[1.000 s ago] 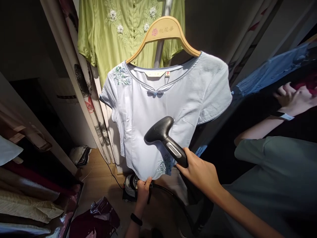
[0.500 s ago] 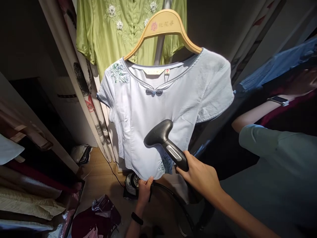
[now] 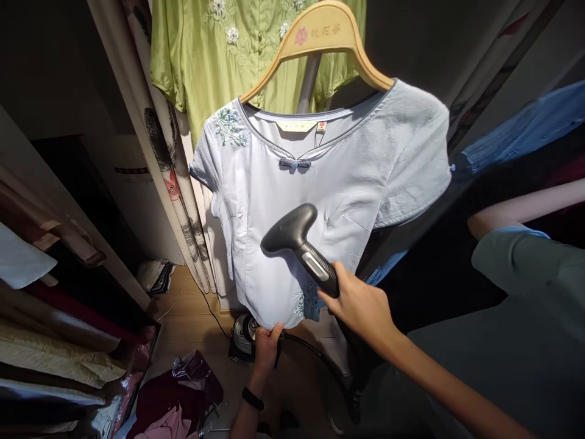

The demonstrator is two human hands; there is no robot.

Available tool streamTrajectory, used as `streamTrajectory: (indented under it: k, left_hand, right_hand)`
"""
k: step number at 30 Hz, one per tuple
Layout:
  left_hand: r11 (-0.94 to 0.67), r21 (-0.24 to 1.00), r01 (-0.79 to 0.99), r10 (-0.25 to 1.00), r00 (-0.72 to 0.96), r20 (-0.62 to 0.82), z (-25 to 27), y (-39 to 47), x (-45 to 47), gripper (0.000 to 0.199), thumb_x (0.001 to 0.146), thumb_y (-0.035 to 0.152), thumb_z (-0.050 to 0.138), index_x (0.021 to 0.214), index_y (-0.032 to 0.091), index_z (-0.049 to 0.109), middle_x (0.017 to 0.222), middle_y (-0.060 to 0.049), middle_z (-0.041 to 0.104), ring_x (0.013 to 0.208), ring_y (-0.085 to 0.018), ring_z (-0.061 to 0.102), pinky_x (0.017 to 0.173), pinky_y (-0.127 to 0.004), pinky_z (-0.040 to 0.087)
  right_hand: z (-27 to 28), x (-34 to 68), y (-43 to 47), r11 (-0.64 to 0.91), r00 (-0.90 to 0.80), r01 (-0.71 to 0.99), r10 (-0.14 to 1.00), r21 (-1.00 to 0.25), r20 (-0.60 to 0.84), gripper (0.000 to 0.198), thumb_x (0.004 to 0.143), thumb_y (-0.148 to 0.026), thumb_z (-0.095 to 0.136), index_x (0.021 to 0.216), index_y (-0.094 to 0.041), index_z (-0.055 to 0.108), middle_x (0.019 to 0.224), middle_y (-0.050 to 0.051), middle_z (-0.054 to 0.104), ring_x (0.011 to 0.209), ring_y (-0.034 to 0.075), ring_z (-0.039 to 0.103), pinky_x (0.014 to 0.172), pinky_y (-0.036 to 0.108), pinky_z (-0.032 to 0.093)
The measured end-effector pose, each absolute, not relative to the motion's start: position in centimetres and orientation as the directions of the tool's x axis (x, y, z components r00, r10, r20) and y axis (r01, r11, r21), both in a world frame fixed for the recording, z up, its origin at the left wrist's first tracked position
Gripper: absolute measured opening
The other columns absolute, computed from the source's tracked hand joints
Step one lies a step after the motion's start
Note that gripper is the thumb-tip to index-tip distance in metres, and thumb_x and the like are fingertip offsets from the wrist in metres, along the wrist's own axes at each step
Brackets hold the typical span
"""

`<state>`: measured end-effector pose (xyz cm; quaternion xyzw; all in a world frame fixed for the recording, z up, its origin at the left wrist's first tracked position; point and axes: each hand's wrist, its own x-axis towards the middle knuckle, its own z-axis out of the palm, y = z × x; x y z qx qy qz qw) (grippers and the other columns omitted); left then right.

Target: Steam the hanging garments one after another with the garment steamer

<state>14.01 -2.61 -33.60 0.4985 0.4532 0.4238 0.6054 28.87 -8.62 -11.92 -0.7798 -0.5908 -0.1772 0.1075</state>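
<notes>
A pale blue short-sleeved blouse (image 3: 283, 268) with green embroidery and a dark knot button hangs on a wooden hanger (image 3: 320, 41). My right hand (image 3: 363, 305) is wrapped round the handle of a black garment steamer (image 3: 290, 231), whose head lies against or just in front of the blouse's middle. Down at the hem, my left hand (image 3: 267, 347) pinches the blouse's lower edge between thumb and fingers. A black band circles my left wrist. The steamer's face toward the cloth is hidden.
Behind hangs a green blouse (image 3: 208, 67). On the floor stands the steamer base (image 3: 242, 341) with its dark hose (image 3: 311, 347). Bagged clothes (image 3: 183, 396) lie at lower left, beside a rack of garments (image 3: 59, 347). A person in a grey-green sleeve (image 3: 512, 262) is close on the right.
The steamer head has moved slightly up and left over the blouse. My left hand keeps its hold on the hem. The view has shifted, and the other person's arm has moved.
</notes>
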Motion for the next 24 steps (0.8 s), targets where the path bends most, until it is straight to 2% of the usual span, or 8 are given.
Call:
streamTrajectory:
  k: [5,12,15,19,24]
  left_hand:
    - [0.120,0.984,-0.133,0.962,0.262,-0.081,-33.0,-2.1,14.0,0.059,0.062,0.069,0.063,0.046,0.018,0.038,0.047,0.005,0.027,0.052,-0.008,0.024,0.050,-0.024,0.025]
    - [0.143,0.986,-0.082,0.960,0.255,-0.118,-34.2,-2.0,13.9,0.070,0.056,0.077,0.061,0.044,0.022,0.020,0.046,0.007,0.016,0.051,-0.006,0.018,0.047,-0.024,0.018]
    - [0.150,0.984,-0.091,0.957,0.262,-0.122,-34.2,-2.1,13.8,0.069,0.055,0.077,0.062,0.045,0.021,0.022,0.047,0.007,0.018,0.052,-0.006,0.018,0.048,-0.023,0.019]
    - [0.135,0.983,-0.128,0.959,0.266,-0.097,-33.5,-1.9,13.7,0.065,0.057,0.075,0.063,0.045,0.020,0.029,0.047,0.006,0.022,0.053,-0.007,0.022,0.049,-0.023,0.024]
    - [0.161,0.981,-0.105,0.966,0.219,-0.135,-32.9,-1.4,13.7,0.061,0.056,0.065,0.070,0.039,0.021,0.031,0.043,0.005,0.024,0.050,-0.010,0.031,0.050,-0.025,0.031]
  right_hand:
    - [-13.5,29.1,-8.9,-0.236,0.209,0.971,0.918,0.042,0.337,0.026,0.083,-0.036,0.052,0.102,-0.020,0.045,0.083,0.003,0.066,0.066,0.020,0.064,0.046,0.024,0.020]
    - [-9.4,29.1,-7.4,-0.379,0.340,0.925,0.833,0.003,0.437,0.028,0.083,-0.042,0.053,0.099,-0.019,0.047,0.079,0.003,0.066,0.067,0.022,0.064,0.047,0.025,0.022]
    - [-10.1,29.0,-7.5,-0.348,0.305,0.938,0.835,0.010,0.458,0.029,0.083,-0.041,0.054,0.100,-0.019,0.047,0.079,0.004,0.066,0.066,0.022,0.064,0.047,0.025,0.022]
    - [-12.5,29.2,-8.1,-0.246,0.209,0.969,0.885,0.037,0.417,0.029,0.083,-0.039,0.053,0.104,-0.019,0.047,0.083,0.003,0.066,0.066,0.020,0.064,0.047,0.026,0.023]
    - [-12.2,29.1,-7.3,-0.240,0.189,0.968,0.890,0.074,0.415,0.031,0.084,-0.041,0.053,0.104,-0.019,0.048,0.084,0.003,0.067,0.069,0.021,0.065,0.047,0.026,0.021]
